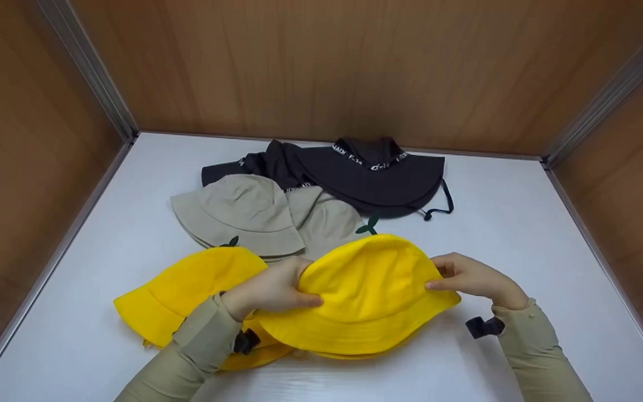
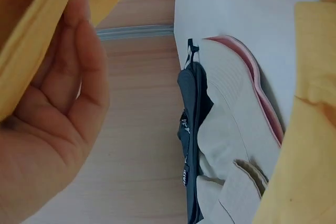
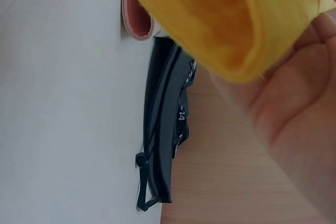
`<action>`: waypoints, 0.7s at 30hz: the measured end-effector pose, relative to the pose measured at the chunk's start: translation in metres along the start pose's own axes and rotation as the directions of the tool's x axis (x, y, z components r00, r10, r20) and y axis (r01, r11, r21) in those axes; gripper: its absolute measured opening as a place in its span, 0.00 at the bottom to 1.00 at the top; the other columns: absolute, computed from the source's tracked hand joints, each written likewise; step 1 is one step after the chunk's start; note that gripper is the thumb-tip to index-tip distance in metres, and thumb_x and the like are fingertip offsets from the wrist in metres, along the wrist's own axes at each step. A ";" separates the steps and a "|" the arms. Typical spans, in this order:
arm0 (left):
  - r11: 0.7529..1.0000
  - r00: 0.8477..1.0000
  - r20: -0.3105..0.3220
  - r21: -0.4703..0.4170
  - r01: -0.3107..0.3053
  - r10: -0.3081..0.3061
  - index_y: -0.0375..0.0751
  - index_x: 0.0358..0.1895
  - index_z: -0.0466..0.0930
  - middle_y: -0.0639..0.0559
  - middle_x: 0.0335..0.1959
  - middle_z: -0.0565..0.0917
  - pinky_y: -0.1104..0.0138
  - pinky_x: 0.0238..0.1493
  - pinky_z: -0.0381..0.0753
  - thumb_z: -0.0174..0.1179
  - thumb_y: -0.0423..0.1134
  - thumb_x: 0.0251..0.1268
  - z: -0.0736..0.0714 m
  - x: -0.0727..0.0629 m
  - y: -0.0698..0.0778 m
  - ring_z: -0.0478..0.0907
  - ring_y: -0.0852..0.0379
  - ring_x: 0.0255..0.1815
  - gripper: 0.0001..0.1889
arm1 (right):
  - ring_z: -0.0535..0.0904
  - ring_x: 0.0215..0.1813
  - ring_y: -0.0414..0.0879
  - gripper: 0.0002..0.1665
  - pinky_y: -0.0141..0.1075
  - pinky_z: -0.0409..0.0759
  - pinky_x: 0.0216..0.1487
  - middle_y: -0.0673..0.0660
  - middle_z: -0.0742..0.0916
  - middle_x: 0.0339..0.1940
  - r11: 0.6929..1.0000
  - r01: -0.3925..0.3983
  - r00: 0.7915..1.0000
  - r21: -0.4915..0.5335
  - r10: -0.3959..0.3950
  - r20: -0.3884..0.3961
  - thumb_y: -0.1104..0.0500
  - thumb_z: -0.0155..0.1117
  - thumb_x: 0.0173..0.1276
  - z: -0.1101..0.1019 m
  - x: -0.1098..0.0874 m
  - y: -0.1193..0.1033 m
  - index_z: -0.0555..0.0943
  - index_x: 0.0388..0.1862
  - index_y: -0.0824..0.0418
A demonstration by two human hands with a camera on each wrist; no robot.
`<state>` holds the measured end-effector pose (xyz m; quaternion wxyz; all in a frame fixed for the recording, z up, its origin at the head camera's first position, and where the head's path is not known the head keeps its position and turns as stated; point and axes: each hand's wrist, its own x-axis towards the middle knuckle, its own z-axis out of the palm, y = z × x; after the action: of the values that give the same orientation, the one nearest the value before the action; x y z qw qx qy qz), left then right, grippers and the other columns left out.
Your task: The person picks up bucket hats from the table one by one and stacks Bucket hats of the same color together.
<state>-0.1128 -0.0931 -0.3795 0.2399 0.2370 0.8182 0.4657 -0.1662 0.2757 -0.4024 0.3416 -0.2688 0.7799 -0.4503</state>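
Both hands hold up a yellow bucket hat with a green sprout on its crown. The left hand pinches its left side, thumb on the front and the other fingers behind. At the hat's right edge the right hand grips the brim between thumb and fingers. In the right wrist view the folded brim sits by the palm. A second yellow hat, also with a sprout, lies to the left, partly covered by the left forearm.
Behind the yellow hats lie beige bucket hats, overlapping one another. Farther back, black hats with white lettering and a cord rest near the wooden back wall. Wooden panels enclose the white table at the sides.
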 end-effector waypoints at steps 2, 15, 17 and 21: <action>0.999 0.999 -0.007 -0.002 0.032 -0.032 0.38 0.45 0.78 0.51 0.33 0.82 0.65 0.37 0.80 0.65 0.33 0.58 -0.003 -0.001 -0.005 0.78 0.59 0.30 0.12 | 0.79 0.36 0.39 0.15 0.31 0.79 0.41 0.55 0.85 0.40 1.000 -0.005 1.000 -0.023 0.004 -0.024 0.60 0.57 0.69 0.003 0.002 -0.002 0.78 0.51 0.66; 0.985 0.987 0.037 0.075 0.155 -0.158 0.39 0.44 0.78 0.52 0.31 0.81 0.66 0.38 0.78 0.66 0.39 0.57 -0.042 -0.017 -0.017 0.76 0.59 0.30 0.13 | 0.79 0.35 0.40 0.17 0.31 0.80 0.41 0.57 0.85 0.40 0.999 0.017 0.997 -0.035 -0.019 -0.068 0.58 0.59 0.68 0.031 0.020 -0.021 0.78 0.52 0.66; 0.979 0.982 0.038 0.091 0.181 -0.185 0.40 0.44 0.78 0.52 0.31 0.81 0.66 0.39 0.78 0.67 0.40 0.57 -0.051 -0.023 -0.020 0.76 0.58 0.30 0.14 | 0.80 0.34 0.40 0.17 0.31 0.80 0.40 0.57 0.85 0.39 1.000 0.017 0.996 -0.021 -0.019 -0.084 0.58 0.60 0.68 0.038 0.027 -0.024 0.78 0.51 0.67; 0.963 0.971 0.020 0.138 0.231 -0.236 0.40 0.44 0.78 0.52 0.31 0.80 0.65 0.39 0.76 0.68 0.43 0.55 -0.069 -0.035 -0.030 0.75 0.58 0.30 0.16 | 0.81 0.34 0.39 0.18 0.31 0.80 0.39 0.58 0.86 0.38 0.999 0.025 0.994 0.049 -0.019 -0.111 0.59 0.62 0.66 0.055 0.046 -0.032 0.78 0.51 0.69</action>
<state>-0.1335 -0.1729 -0.3685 0.2915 0.1629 0.8655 0.3733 -0.1484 0.1993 -0.4076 0.2997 -0.2434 0.7831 -0.4875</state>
